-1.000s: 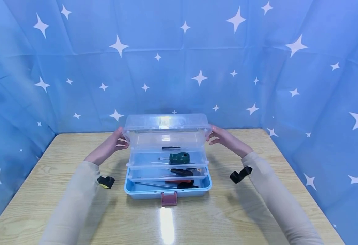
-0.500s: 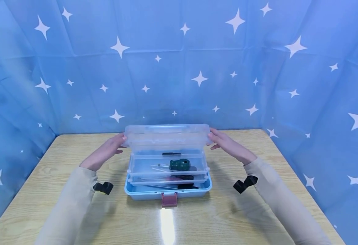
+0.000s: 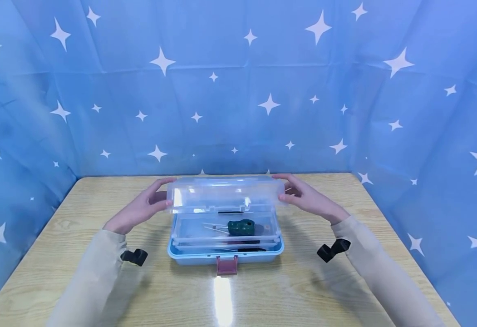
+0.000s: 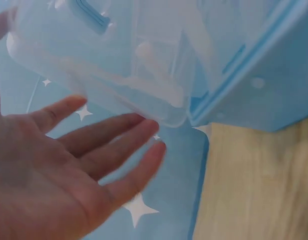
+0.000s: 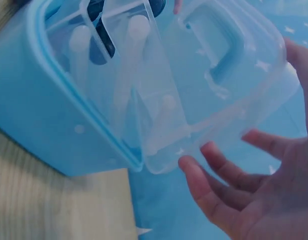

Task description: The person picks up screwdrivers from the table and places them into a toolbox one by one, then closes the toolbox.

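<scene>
A toolbox [image 3: 197, 260] with a light blue base and a purple latch [image 3: 227, 265] stands on the table. Its clear lid [image 3: 226, 193] leans partway down over clear trays [image 3: 189, 225]. In the top tray is a screwdriver [image 3: 241, 227] with a stubby green handle; dark tools below are partly hidden. My left hand [image 3: 142, 206] touches the lid's left end, thumb at the near edge, and its fingers [image 4: 128, 150] look spread and fairly straight. At the right end, my right hand [image 3: 305, 197] touches the lid likewise, with spread, slightly bent fingers [image 5: 229, 175].
The toolbox sits towards the back of a light wooden table [image 3: 263, 299]. A blue curtain [image 3: 222, 91] with white stars surrounds the table at the back and sides. Black straps with small blocks show at both sleeves [image 3: 362, 247].
Both hands have brought the lid down and forward. The clear trays have folded down and back into the base, covering more of the tools there.
</scene>
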### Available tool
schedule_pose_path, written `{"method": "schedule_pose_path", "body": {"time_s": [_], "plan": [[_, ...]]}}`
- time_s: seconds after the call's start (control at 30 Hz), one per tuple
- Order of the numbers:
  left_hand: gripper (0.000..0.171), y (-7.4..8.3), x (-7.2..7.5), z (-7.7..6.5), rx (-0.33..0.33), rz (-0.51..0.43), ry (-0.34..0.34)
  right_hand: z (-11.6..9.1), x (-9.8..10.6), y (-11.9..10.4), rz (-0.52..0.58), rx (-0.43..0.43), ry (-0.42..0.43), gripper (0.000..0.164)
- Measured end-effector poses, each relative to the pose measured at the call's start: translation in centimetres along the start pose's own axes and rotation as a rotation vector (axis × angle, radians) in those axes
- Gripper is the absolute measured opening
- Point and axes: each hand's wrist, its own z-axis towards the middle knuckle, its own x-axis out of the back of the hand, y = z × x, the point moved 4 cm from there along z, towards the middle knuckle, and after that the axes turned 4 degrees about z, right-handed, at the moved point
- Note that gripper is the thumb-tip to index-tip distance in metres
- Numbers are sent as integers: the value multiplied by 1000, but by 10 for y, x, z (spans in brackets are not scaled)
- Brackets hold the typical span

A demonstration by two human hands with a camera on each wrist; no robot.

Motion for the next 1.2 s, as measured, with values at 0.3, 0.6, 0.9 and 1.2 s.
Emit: {"method": "schedule_pose_path", "body": {"time_s": [0.3,0.6,0.9,1.2], "plan": [[75,-10,-12,-6,-133,-72,-6,-10,-3,18,92,101,12,74],[81,-22,-17,3,-158,-175,-43,-11,-8,24,127,89,43,79],[89,-33,-28,15,-184,-218,-93,-13,-12,37,99,53,80,90],[92,-40,-35,25,-178,-192,-99,-9,-13,46,66,35,107,92]]}}
